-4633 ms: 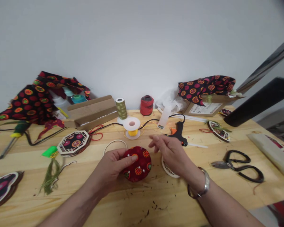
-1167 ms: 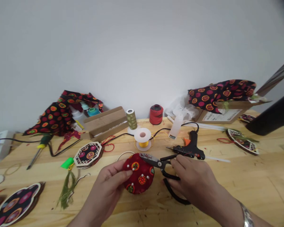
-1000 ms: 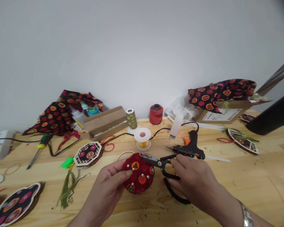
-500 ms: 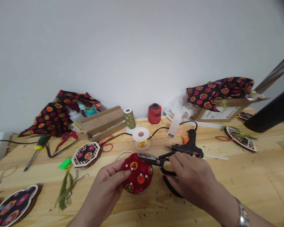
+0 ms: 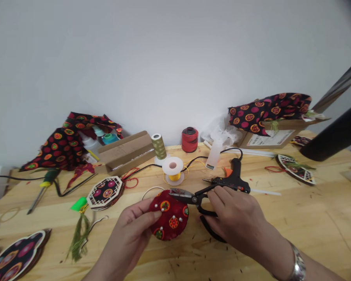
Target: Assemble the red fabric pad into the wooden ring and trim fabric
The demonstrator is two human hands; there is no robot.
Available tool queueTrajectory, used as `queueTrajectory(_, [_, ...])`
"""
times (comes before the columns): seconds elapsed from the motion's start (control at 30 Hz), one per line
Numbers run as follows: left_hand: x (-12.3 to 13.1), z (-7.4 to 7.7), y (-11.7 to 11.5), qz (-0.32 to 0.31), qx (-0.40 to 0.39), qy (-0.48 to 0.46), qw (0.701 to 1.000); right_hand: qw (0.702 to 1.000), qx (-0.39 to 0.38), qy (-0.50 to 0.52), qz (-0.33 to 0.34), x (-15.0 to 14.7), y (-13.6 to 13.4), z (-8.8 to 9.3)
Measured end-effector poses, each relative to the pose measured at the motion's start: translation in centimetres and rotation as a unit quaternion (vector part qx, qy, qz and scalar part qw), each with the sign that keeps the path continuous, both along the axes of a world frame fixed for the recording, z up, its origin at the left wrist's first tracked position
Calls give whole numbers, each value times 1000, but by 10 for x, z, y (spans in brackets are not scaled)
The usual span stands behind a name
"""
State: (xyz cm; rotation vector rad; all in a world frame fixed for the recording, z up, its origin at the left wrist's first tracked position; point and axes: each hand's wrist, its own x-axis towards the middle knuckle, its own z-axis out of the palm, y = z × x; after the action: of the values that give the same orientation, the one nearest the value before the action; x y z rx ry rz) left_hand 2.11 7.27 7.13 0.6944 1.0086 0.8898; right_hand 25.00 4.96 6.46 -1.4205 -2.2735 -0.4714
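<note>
Between the thumb and fingers of my left hand (image 5: 136, 224) is a round dark-red patterned fabric piece (image 5: 175, 232), with several white pearl-like pinheads on its face. My right hand (image 5: 234, 214) grips the black handles of a pair of scissors (image 5: 194, 200). The blades lie across the top edge of the fabric piece; whether they cut into it or only touch it, I cannot tell. Just behind the scissors lies a black glue gun (image 5: 229, 181) with an orange trigger. A pale ring-like loop shows behind the fabric piece.
Behind my hands stand a yellow thread spool (image 5: 173, 171), a green thread cone (image 5: 158, 146) and a red thread spool (image 5: 190, 139). An octagonal ornament (image 5: 105, 192) and a green tassel (image 5: 79, 238) lie left. A cardboard box (image 5: 269, 136) with patterned cloth (image 5: 254, 117) stands back right.
The whole view has shifted very slightly. Both hands keep their holds, and the scissor blades stay at the top edge of the fabric piece.
</note>
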Motion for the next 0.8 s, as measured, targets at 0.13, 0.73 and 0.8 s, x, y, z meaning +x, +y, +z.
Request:
queueTrajectory(0.13, [0,0,0,5,-7,0,1000,1000,10,-7,5,1,1,0])
queueTrajectory(0.73, [1,4,-1,5,-15,-1,1000,999,34,-5,17,3,3,-2])
queueTrajectory(0.8, [0,2,0,6,-16,-2,1000,999,32,-5,20,3,2,-3])
